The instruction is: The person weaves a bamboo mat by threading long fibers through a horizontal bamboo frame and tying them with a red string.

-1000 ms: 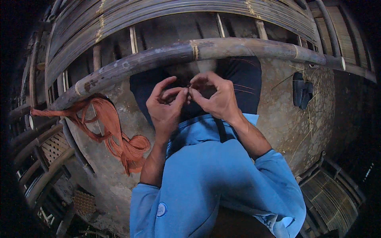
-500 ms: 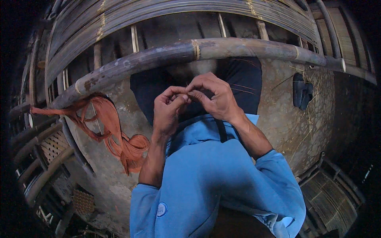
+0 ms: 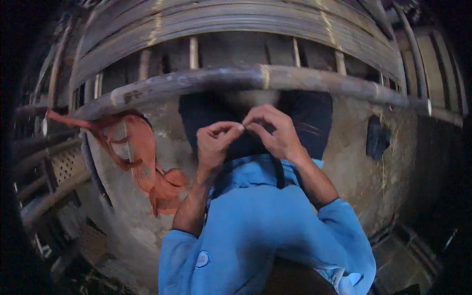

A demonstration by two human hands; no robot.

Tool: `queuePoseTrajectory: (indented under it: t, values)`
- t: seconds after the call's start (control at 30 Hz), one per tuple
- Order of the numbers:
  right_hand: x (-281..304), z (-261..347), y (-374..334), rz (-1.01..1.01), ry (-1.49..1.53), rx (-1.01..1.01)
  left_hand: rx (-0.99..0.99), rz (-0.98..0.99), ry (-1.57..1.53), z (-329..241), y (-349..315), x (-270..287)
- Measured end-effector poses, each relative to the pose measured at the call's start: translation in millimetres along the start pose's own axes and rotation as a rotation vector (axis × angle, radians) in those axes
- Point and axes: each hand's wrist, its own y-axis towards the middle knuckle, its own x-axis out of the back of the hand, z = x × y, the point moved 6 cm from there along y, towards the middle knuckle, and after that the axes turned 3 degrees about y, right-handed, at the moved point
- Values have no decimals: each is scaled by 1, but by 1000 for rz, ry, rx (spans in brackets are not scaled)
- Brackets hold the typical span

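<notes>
Over my lap, my left hand (image 3: 214, 145) and my right hand (image 3: 278, 133) meet fingertip to fingertip. Each is closed in a pinch on thin reddish-brown fibre, barely visible between the tips. Fine strands of fibre (image 3: 309, 129) show to the right of my right hand, against my dark trousers (image 3: 314, 105). On the ground to my left lies a large hank of orange-brown fibre (image 3: 142, 140). One end of it stretches up toward the bamboo frame, and its lower part is looped in coils.
A thick bamboo pole (image 3: 216, 80) crosses just beyond my knees, with a slatted bamboo platform (image 3: 236, 22) behind it. Dark footwear (image 3: 377, 138) rests on the earthen floor (image 3: 351, 162) at right. Bamboo rails (image 3: 56, 189) stand at left.
The whole view has shifted, so the scene sits lower and slightly to the right, with some blur. My left hand's fingers have straightened somewhat; both hands still pinch together.
</notes>
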Motion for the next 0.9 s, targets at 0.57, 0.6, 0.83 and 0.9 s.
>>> queuePoseTrajectory:
  t: [0.57,0.6,0.83,0.9]
  values:
    - [-187,68,209,334,-46,339,-318,-766,360,-127,3,333]
    - [-211,67,227,376,12,309,-359,-924,472,-141,3,375]
    - [-401,9,326,577,-100,124,-186,-703,1365,-152,119,505]
    - [-423,-13,355,529,-183,57,-116,-631,1345,-126,178,504]
